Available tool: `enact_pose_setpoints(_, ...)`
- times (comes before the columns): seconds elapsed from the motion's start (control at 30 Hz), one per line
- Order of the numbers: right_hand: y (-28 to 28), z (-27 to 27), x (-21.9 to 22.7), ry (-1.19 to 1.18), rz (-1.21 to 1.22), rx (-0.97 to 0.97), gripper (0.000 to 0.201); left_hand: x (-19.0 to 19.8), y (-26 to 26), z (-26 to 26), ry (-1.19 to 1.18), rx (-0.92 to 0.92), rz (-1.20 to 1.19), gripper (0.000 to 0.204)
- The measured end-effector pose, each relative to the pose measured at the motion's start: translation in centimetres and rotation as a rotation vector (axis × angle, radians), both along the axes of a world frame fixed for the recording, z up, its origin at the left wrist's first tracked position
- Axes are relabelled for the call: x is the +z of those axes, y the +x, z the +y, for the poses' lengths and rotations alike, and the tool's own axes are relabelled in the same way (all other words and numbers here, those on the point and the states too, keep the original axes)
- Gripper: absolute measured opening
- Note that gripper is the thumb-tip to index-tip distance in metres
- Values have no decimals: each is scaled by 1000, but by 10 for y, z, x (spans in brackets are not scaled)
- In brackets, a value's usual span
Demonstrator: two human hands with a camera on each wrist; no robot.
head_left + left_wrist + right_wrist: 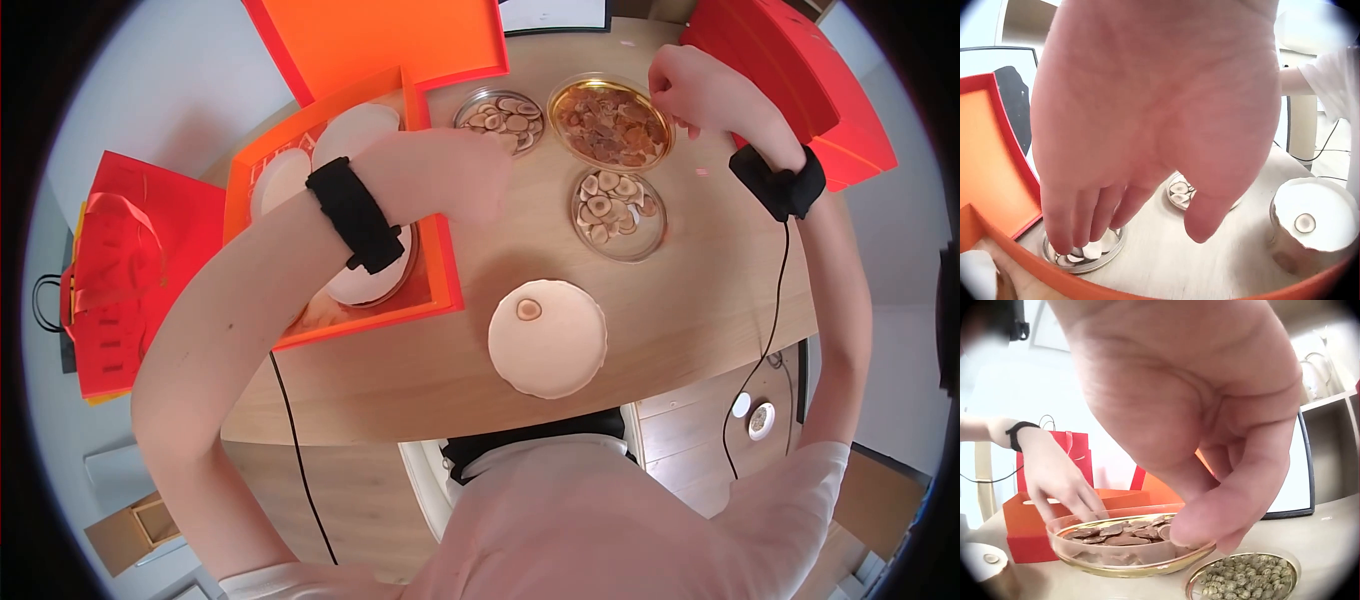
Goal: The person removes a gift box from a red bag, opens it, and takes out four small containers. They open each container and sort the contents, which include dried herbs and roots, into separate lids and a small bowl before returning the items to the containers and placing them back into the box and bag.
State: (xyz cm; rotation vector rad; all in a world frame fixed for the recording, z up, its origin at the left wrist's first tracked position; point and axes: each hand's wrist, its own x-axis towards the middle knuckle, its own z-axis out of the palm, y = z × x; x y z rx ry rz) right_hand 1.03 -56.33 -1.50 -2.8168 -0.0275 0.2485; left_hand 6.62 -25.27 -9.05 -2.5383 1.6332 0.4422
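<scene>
My left hand [440, 175], blurred in the head view, reaches over the orange box's edge with fingers stretched. In the left wrist view its fingertips overlap a clear dish [1110, 256] of round pale slices with dark centres. My right hand [705, 90] is at the right side of a gold-rimmed dish [565, 95] of brown flat flakes. Its fingers are bent, and in the right wrist view the thumb tip [1191, 528] overlaps the dish's rim; I cannot tell whether it pinches anything. A second dish of similar slices [605, 205] lies closer to me.
A white-topped round block [550, 350] with one slice [528, 310] on it stands near the front edge. The orange box [445, 285] holds several white rounds. A dish of greenish coiled pieces [1247, 575] lies below my right hand. Red bags [150, 260] stand left.
</scene>
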Motion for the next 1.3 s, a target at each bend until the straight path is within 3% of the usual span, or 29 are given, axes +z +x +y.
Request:
enact_pose_setpoints(0.03,2,-3,1,3,-3,3,16,-3,0,-3,31,6,12,29)
enact_pose_setpoints(0.13,10,-11,1,25,-20,9,17,31,-24,-37,416,187,134,70)
enact_pose_setpoints(0.23,20,-18,-6,52,-34,19,17,35,-28,-48,491,178,160,72)
enact_pose_setpoints(0.6,64,-5,-16,45,-109,44,17,39,-43,-54,493,86,206,58)
enact_pose_setpoints(0.73,77,16,-25,32,-157,29,10,33,-61,-46,351,65,251,51)
enact_pose_setpoints(0.8,81,28,-31,23,-198,20,10,30,-64,-43,253,82,390,52)
enact_pose_setpoints(0.9,85,51,-32,9,-133,40,13,50,-84,-43,273,66,387,60)
enact_pose_setpoints(1.0,88,61,-40,35,-149,49,11,54,-97,-40,295,161,448,65)
enact_pose_setpoints(1.1,97,70,-54,53,-129,55,14,45,-99,-30,213,75,419,45)
enact_pose_setpoints(1.2,97,74,-70,179,-131,63,16,40,-104,-32,225,70,432,45)
enact_pose_setpoints(1.3,92,81,-73,277,-125,37,16,30,-116,-23,86,106,410,35)
